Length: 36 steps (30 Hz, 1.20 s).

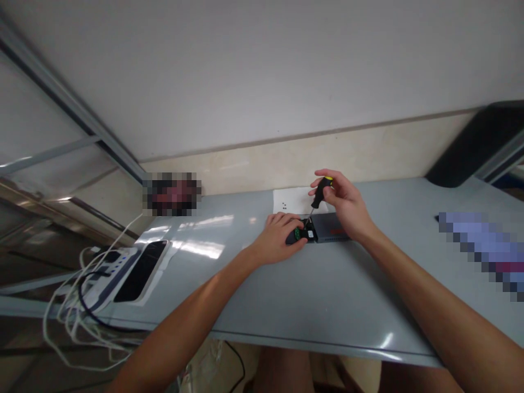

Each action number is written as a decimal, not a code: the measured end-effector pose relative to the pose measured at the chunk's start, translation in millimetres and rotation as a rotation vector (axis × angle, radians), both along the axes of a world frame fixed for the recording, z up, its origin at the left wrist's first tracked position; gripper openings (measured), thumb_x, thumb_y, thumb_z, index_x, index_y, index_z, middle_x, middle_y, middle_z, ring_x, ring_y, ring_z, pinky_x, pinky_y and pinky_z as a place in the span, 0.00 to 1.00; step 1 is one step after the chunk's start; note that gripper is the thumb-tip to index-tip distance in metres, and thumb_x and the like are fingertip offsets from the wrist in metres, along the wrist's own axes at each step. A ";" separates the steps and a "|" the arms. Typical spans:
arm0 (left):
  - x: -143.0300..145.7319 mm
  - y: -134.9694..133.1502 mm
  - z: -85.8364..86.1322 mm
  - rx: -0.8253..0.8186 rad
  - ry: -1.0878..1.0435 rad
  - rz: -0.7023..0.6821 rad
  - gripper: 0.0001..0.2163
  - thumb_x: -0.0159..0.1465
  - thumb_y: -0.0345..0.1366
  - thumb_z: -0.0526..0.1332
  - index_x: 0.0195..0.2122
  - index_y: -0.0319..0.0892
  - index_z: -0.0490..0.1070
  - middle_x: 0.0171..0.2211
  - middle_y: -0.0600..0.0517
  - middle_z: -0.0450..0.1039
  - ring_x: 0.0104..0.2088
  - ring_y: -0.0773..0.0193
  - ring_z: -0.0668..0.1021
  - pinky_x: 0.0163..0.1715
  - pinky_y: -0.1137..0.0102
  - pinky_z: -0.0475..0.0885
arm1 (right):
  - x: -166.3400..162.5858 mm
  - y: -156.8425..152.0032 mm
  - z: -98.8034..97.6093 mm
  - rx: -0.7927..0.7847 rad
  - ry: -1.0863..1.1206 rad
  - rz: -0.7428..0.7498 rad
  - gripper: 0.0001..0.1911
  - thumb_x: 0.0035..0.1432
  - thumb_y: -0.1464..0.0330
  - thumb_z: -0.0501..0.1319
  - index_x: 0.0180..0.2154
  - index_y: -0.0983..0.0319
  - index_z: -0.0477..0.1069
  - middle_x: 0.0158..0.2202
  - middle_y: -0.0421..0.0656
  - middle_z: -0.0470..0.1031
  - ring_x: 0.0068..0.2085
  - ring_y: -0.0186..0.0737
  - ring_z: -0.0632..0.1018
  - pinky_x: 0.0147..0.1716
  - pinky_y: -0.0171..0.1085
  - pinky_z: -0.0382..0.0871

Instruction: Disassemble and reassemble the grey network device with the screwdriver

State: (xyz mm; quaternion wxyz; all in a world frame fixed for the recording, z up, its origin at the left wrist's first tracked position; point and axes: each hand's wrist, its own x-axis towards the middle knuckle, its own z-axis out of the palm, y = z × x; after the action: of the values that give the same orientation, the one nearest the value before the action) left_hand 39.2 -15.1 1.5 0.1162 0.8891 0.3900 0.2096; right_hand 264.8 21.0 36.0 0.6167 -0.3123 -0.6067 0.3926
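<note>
So the table [270, 305] is a smooth grey-blue one, pretty shiny, with bright glare streaks on the left half and another near the front edge. It's set against a plain pale wall [286, 82], with a strip of beige marble-look tile [262, 166] running along the bottom. Metal framing [69, 87] goes up the left side, and some big dark thing [470, 147] leans at the back right, can't tell what.

The gadget [327, 226], a flat grey box with its left end opened up, sits mid-table toward the back. The person's left hand [282, 238] is clamped over that open end, and the right hand [346, 204] has its fingers wrapped round a black-and-yellow screwdriver [322, 192], tip down in the opening. The two hands are close but not touching.

Just behind is a white sheet of paper [292, 197] with a few tiny dark bits [284, 206] on it. Over left: what looks like a phone [142, 272], a power strip [117, 275] and a mess of white cables [61, 341] hanging off the edge. Two patches are pixelated out.
</note>
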 end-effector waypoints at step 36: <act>-2.0 1.3 -2.0 0.019 0.012 -0.016 0.11 0.74 0.44 0.66 0.53 0.48 0.73 0.60 0.48 0.78 0.62 0.49 0.75 0.65 0.52 0.64 | 4.0 0.0 3.1 0.017 -0.047 -0.142 0.14 0.56 0.62 0.77 0.37 0.55 0.74 0.35 0.38 0.72 0.35 0.39 0.75 0.36 0.38 0.74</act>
State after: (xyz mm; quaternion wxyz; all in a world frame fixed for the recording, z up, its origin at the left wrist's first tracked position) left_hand 37.2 -13.8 -0.6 0.1069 0.8946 0.3814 0.2070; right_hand 268.9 21.0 39.1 0.6313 -0.3585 -0.6006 0.3350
